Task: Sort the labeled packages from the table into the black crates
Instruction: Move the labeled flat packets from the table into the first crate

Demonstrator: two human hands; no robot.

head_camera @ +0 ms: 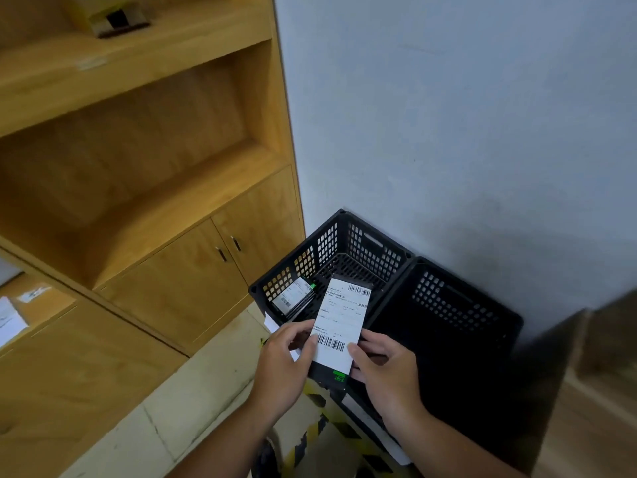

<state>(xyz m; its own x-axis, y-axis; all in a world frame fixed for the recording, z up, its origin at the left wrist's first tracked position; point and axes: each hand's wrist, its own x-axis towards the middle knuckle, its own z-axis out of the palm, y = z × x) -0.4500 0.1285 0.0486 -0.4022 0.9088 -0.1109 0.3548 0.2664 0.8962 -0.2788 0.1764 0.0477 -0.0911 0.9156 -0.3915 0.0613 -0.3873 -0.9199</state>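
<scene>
We see two black crates on the floor (pixel 193 384) against the grey wall (pixel 448 115), side by side and touching. The left crate (pixel 324 243) holds a second package (pixel 293 296), dark with a white barcode label, tilted against its near-left wall. The right crate (pixel 455 305) is too dark inside for us to tell its contents.

Both hands hold a dark package (pixel 339 326) with a long white label, face up, over the near edges where the crates meet. The left hand (pixel 281 360) has its grip clenched on the package's near-left edge, thumb on the label by the barcode. The right hand (pixel 386 370) has its grip on the near-right edge, thumb on the label and fingers curled under.

On the left is a wooden shelf unit (pixel 138 150) with cupboard doors (pixel 193 267) below and a blurred cardboard box (pixel 110 17) on its top shelf.
</scene>
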